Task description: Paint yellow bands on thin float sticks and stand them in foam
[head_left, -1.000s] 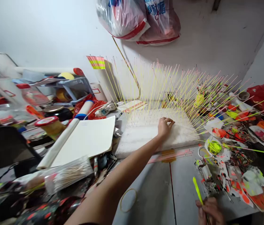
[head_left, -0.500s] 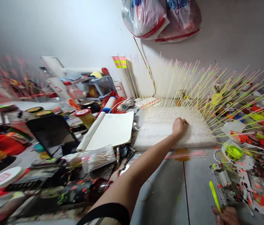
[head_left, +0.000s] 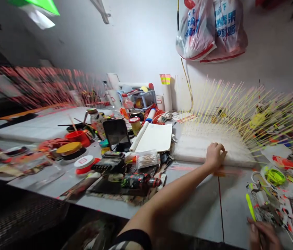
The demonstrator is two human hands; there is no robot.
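By the front edge of the table [head_left: 237, 205], the right hand [head_left: 264, 234] has its fingers squeezed together on a yellow-tipped stick [head_left: 250, 207] — the bright end points toward the back edge. Left of the long, stretched-out left arm [head_left: 180, 189], a dark spotty bottle [head_left: 136, 181] lies on its side near the front edge. A bit farther in, past the stick, sits a bright yellow coil [head_left: 275, 176]. The left hand [head_left: 215, 155] is at the front part of a white block [head_left: 193, 149], which lies toward the back edge. Its fingers are bent and close together — I can't tell if they hold anything. Lots of thin sticks [head_left: 224, 100] stand in the block, spread like a fan. Farthest off, two plastic bags [head_left: 229, 34] hang by the wall [head_left: 143, 38].
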